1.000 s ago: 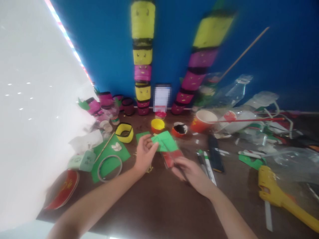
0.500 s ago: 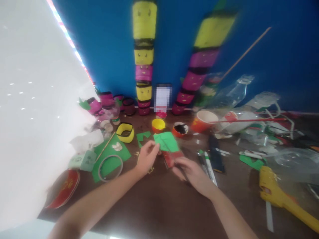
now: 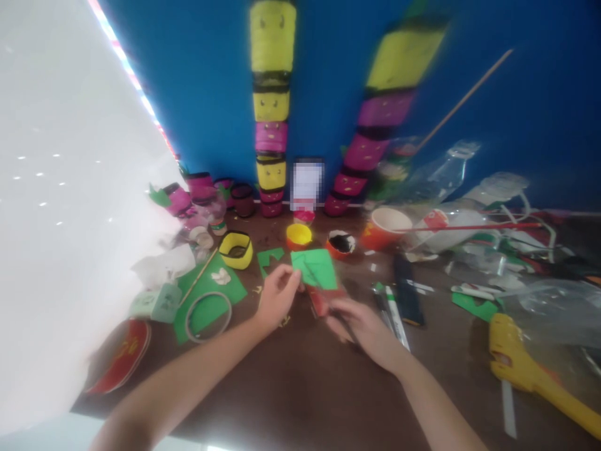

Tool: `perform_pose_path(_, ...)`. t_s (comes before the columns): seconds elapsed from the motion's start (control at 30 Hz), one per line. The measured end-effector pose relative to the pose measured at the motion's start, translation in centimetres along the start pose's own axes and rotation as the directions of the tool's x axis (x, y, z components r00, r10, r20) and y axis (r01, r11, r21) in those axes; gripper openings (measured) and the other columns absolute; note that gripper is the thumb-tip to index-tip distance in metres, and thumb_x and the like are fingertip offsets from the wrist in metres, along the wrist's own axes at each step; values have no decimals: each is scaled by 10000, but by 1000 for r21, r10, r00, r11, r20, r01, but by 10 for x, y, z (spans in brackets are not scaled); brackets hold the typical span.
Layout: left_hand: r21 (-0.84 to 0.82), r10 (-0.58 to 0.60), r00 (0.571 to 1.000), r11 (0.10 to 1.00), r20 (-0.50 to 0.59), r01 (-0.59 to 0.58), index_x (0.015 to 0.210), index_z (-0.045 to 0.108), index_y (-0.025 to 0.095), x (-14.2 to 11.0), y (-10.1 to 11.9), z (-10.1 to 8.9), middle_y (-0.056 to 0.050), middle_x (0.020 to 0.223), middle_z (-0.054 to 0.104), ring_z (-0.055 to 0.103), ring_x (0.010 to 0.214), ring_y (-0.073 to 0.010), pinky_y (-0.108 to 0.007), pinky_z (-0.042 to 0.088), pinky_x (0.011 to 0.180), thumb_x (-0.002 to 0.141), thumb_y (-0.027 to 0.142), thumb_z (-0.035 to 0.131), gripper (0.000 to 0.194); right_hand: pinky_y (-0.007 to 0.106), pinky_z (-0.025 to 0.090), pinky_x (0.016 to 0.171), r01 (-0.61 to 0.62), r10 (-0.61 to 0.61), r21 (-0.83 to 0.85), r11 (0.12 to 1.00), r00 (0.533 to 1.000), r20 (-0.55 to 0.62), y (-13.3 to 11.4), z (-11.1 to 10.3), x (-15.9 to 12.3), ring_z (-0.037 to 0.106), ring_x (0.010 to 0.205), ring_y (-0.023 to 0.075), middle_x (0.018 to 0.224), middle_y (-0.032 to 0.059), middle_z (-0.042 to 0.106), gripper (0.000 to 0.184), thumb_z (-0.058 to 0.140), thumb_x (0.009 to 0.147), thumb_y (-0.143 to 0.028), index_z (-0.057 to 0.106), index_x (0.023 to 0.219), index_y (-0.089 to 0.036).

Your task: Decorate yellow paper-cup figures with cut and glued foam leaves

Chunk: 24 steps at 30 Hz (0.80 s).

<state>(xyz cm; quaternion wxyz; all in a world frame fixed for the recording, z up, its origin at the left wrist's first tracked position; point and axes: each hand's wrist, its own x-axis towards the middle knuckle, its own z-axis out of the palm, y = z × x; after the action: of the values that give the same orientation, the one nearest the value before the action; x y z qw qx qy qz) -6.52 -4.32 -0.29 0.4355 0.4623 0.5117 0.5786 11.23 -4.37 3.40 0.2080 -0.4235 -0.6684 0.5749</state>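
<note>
My left hand (image 3: 278,297) pinches the left edge of a small green sheet (image 3: 318,270) with dark lines on it. A red piece (image 3: 322,302) shows just below the sheet; what it is stays blurred. My right hand (image 3: 359,326) is closed around a slim dark tool (image 3: 346,322) that slants up toward the sheet; its kind cannot be made out. Just behind the sheet are a yellow-lined cup (image 3: 298,237) and a cup with black inside (image 3: 340,244). A green offcut (image 3: 268,260) lies beyond my left hand.
At left are a yellow ring-shaped piece (image 3: 235,250), a tape roll (image 3: 208,317) and a green sheet (image 3: 235,289). Markers (image 3: 397,318), a dark blue case (image 3: 407,291) and a yellow glue gun (image 3: 516,357) lie right, near plastic bottles (image 3: 451,169). Stacked painted cups (image 3: 270,106) stand behind.
The green sheet has shifted very slightly to the right and tilted a little. Both hands keep nearly the same place and hold.
</note>
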Motion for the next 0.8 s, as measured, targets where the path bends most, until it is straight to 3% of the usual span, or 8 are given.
perform_pose_path(0.2, 13, 2, 1000, 1000, 0, -2, 651, 503, 168, 0, 2, 0, 24, 576, 557, 524, 578, -102, -224, 405, 612, 818, 409, 538, 295, 205, 410, 525, -29, 28, 31, 999, 999, 26, 2, 1, 0, 444, 549, 90, 629, -22, 499, 149, 540, 782, -303, 622, 771, -179)
perform_pose_path(0.4, -15, -6, 1000, 1000, -11, 6, 660, 513, 165, 0, 1, 0, 31, 563, 555, 526, 565, -95, -213, 401, 606, 810, 406, 548, 286, 216, 435, 557, -26, 25, 22, 999, 999, 49, 6, 1, 1, 485, 614, 108, 698, -1, 536, 206, 552, 780, -373, 616, 791, -178)
perform_pose_path(0.8, -44, -16, 1000, 999, -16, 15, 672, 522, 160, 0, 2, 1, 35, 548, 548, 514, 537, -85, -206, 398, 583, 808, 397, 558, 275, 215, 421, 570, -23, 21, 33, 999, 997, 69, 2, 1, -1, 469, 594, 101, 678, -13, 530, 130, 544, 775, -307, 596, 768, -188)
